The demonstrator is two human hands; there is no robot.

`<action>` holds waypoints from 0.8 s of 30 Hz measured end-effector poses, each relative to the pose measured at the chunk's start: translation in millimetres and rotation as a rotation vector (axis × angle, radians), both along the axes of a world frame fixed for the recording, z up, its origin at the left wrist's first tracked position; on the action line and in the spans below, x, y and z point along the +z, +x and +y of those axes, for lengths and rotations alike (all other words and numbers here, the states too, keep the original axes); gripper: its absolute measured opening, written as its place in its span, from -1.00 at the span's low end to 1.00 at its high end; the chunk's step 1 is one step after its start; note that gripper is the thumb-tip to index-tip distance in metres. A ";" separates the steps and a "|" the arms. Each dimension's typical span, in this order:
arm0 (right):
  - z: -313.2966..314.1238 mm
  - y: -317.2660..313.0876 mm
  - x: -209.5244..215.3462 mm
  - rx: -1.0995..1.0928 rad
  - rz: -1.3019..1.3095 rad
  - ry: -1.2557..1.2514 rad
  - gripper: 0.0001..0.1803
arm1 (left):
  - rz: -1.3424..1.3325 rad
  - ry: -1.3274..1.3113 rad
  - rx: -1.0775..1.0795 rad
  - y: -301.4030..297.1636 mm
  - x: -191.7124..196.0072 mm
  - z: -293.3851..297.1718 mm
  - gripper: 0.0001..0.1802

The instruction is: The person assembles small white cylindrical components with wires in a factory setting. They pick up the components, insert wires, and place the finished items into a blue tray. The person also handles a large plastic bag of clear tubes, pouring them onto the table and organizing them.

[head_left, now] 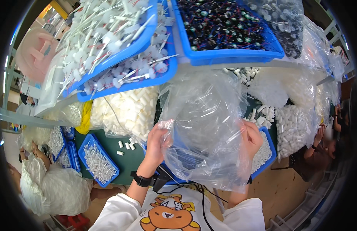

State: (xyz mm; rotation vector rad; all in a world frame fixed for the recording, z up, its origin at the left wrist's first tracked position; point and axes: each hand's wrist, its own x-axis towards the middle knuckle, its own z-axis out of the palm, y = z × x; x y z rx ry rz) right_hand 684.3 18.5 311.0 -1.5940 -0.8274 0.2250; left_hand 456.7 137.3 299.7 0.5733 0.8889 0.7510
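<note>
A large clear plastic bag [203, 134] hangs wide in front of my chest, its film crumpled. My left hand [159, 139] is closed on the bag's left edge, thumb and fingers pinching the film. On the opposite edge my right hand [251, 139] grips the bag too, its fingers partly covered by the film. No contents can be made out in the bag. Behind my left hand lies a clear bag full of short white cylinders [126, 109], with several loose white cylinders [127, 145] on the green table [126, 165]. Beside my right hand is a blue tray of small white pieces [264, 150].
A shelf above carries blue trays of white stemmed parts [109, 38] and a blue tray of black wired parts [224, 29]. A blue tray of small clear parts [99, 163] sits left, a filled bag [295, 129] right. Other people's arms [317, 140] show at both sides.
</note>
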 end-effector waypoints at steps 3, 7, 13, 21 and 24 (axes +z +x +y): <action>-3.7 -19.8 2.1 0.036 -0.039 0.016 -0.90 | 0.046 -0.005 0.029 -22.4 -6.9 -4.4 -0.63; 1.6 -53.3 18.1 0.016 -0.151 -0.074 -0.91 | 0.061 -0.022 0.049 -43.2 -10.8 -12.7 -0.66; 14.9 -81.6 22.4 -0.119 -0.186 -0.247 -0.90 | 0.017 -0.010 -0.030 -55.0 -24.3 -22.8 -0.65; 29.9 -96.9 27.1 -0.024 -0.531 -0.367 -0.74 | -0.024 0.001 -0.080 -68.6 -29.9 -25.1 -0.65; 27.1 -87.1 11.5 0.044 -0.491 -0.267 -0.76 | 0.107 0.067 -0.082 -77.7 -27.3 -24.6 -0.65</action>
